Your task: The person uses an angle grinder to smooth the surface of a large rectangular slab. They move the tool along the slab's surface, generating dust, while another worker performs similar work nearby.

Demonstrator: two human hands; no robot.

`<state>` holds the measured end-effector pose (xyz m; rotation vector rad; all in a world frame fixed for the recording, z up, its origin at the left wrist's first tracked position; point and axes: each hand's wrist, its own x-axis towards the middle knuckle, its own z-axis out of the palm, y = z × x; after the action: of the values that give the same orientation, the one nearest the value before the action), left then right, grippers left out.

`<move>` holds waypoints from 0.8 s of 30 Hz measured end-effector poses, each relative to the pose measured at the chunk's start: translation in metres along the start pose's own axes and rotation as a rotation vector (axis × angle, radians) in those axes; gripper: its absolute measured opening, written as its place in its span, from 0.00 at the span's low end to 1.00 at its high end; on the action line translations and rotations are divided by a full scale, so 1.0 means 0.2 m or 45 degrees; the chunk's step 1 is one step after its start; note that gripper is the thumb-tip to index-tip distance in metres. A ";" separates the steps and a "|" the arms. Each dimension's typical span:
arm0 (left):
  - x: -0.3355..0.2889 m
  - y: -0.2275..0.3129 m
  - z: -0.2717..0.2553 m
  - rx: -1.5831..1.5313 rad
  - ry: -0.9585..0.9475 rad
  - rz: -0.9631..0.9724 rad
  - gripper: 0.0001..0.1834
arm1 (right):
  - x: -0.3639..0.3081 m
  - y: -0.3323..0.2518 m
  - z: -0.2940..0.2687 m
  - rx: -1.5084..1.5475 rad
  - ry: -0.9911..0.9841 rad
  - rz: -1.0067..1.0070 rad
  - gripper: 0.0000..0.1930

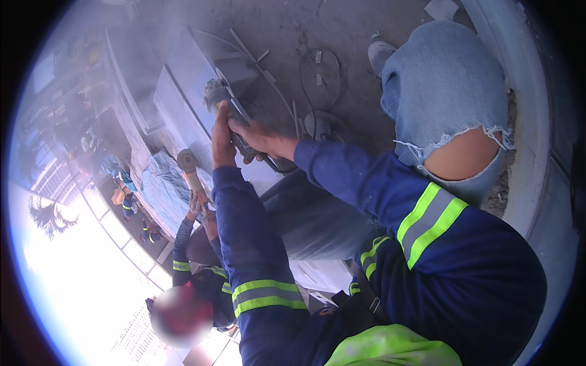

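Note:
My left hand (pixel 222 139) is closed around the front part of an angle grinder (pixel 217 93), its metal head pointing away from me. The fingers of my right hand (pixel 264 139) wrap around the grinder's body just to the right. A thin disc edge shows beside the head, over a pale flat slab (pixel 188 100). Whether the disc touches the slab I cannot tell. Dusty haze blurs the area around the tool. My hands hide part of the grinder's body.
At left a co-worker in a red helmet (pixel 182 314) grips another power tool (pixel 190 171) close to my left arm. Crumpled bluish plastic sheeting (pixel 163 183) lies nearby. A looped cable (pixel 337 67) and thin offcut strips (pixel 268 76) lie on the dusty ground. My bent knee (pixel 461 152) is at right.

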<state>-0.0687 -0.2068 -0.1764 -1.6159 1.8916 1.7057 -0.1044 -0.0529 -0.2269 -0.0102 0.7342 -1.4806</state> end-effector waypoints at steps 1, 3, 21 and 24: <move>0.00 0.00 0.00 0.017 0.026 -0.001 0.38 | 0.01 0.01 0.00 -0.010 0.004 0.015 0.36; 0.01 -0.01 -0.01 0.039 0.073 0.009 0.37 | 0.02 0.01 0.00 -0.005 0.012 0.027 0.36; 0.08 -0.06 -0.06 -0.045 -0.047 -0.033 0.39 | 0.01 0.02 0.01 0.070 0.017 -0.078 0.37; 0.06 -0.04 -0.05 0.004 0.001 -0.039 0.39 | 0.01 0.03 0.02 0.110 0.034 -0.113 0.38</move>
<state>-0.0620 -0.2189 -0.1861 -1.6366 1.8588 1.6897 -0.0979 -0.0552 -0.2268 0.0440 0.6982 -1.5987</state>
